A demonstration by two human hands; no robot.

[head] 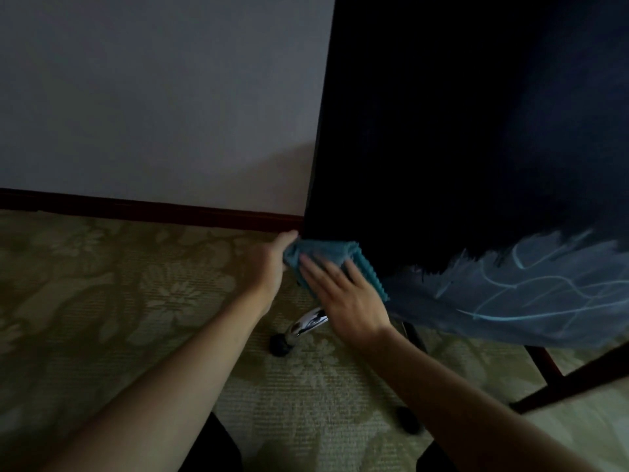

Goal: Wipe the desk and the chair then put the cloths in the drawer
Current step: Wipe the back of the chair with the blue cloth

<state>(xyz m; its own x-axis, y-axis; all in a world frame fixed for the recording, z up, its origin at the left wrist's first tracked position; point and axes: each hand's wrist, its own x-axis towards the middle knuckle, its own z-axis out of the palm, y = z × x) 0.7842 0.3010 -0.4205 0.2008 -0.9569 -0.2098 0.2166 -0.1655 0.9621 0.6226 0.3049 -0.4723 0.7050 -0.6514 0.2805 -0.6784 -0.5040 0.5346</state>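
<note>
A teal ribbed cloth (323, 253) is draped over the near left corner of a large black surface (442, 131); in the dim light I cannot tell whether that surface is the desk or the chair. My left hand (269, 267) pinches the cloth's left end right at the corner. My right hand (343, 294) lies flat on the cloth with fingers spread, and looks blurred. Under the corner stand a chrome chair leg (306, 323) with a black caster (280, 345) and a second caster (408, 420). No drawer is in view.
A blue fabric with pale line patterns (510, 294) hangs at the right below the black surface. A dark red wooden frame (551, 373) stands at the lower right. Green floral carpet (136, 301) covers the floor, meeting a pale wall (153, 97) and dark baseboard (153, 207).
</note>
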